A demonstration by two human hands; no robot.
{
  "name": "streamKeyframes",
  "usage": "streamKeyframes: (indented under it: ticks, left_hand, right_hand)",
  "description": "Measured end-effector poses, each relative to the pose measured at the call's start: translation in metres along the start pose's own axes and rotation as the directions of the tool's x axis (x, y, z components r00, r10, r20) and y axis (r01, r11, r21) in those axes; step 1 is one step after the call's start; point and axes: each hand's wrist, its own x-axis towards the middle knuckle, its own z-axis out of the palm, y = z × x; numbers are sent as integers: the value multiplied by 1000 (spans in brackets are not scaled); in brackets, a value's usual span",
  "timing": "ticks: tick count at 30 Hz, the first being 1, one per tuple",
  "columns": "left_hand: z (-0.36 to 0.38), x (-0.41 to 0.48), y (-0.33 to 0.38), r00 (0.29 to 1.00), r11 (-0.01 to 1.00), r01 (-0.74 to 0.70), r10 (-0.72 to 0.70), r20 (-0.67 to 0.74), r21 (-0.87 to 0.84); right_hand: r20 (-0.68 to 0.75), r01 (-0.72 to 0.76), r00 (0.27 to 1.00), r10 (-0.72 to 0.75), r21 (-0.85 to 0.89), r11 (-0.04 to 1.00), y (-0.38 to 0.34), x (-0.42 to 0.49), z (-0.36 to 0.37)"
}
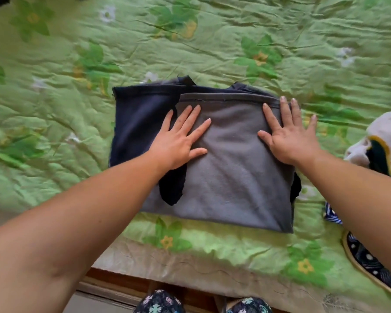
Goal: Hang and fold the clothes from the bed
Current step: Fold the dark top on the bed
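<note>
A dark navy garment [136, 118] lies flat on the green floral bedspread [212, 46], with its grey inner side [230, 177] folded over the right part. My left hand [178, 138] presses flat on the fold's left edge, fingers spread and straight. My right hand [289, 134] presses flat near the fold's upper right corner, fingers also spread. A dark sleeve end [172, 190] pokes out below my left wrist.
At the right edge lies a pile of other clothes: a white and dark green piece [379, 145], a striped bit [332, 216] and a dark dotted garment with yellow trim [370, 265]. The bed's wooden edge [122, 288] runs along the bottom.
</note>
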Motion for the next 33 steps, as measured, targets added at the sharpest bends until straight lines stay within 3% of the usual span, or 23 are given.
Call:
streamKeyframes:
  ticks: [4, 7, 9, 11, 13, 14, 19, 22, 25, 29, 33]
  left_hand:
    - [-7, -33, 13, 969, 976, 192, -205, -135, -108]
    - [5, -86, 8, 898, 885, 387, -426, -114, -258]
    - [18, -125, 0, 799, 754, 553, -600, -30, -355]
    - [29, -159, -11, 644, 542, 694, -762, 72, -474]
    - [37, -185, -21, 510, 327, 735, -844, 167, -595]
    - [41, -195, -26, 481, 252, 728, -851, 212, -638]
    - [50, -216, -38, 526, 66, 632, -768, 366, -772]
    - [53, -219, -42, 607, -30, 548, -673, 422, -836]
    - [55, -222, -46, 657, -31, 498, -639, 400, -867]
    - [52, -225, -44, 688, -17, 452, -629, 361, -892]
    - [45, -226, -34, 705, -43, 401, -622, 339, -915]
  right_hand:
    - [-190, 23, 981, -45, -118, 993, -31, -24, -1]
    - [-191, 290, 930, -315, -147, 946, -66, -48, -4]
    - [-116, 423, 887, -447, -182, 888, -96, -55, -8]
    - [-74, 479, 861, -504, -218, 850, -129, -50, -18]
    - [-61, 506, 842, -536, -253, 825, -164, -37, -33]
    - [-54, 516, 833, -551, -282, 809, -183, -29, -42]
    - [12, 617, 727, -686, -449, 646, -289, 1, -88]
    - [114, 642, 675, -729, -577, 504, -335, 12, -99]
    - [218, 629, 653, -726, -690, 359, -356, 19, -102]
    - [255, 619, 677, -690, -705, 347, -361, 16, -117]
    - [260, 567, 664, -701, -786, 245, -345, 19, -126]
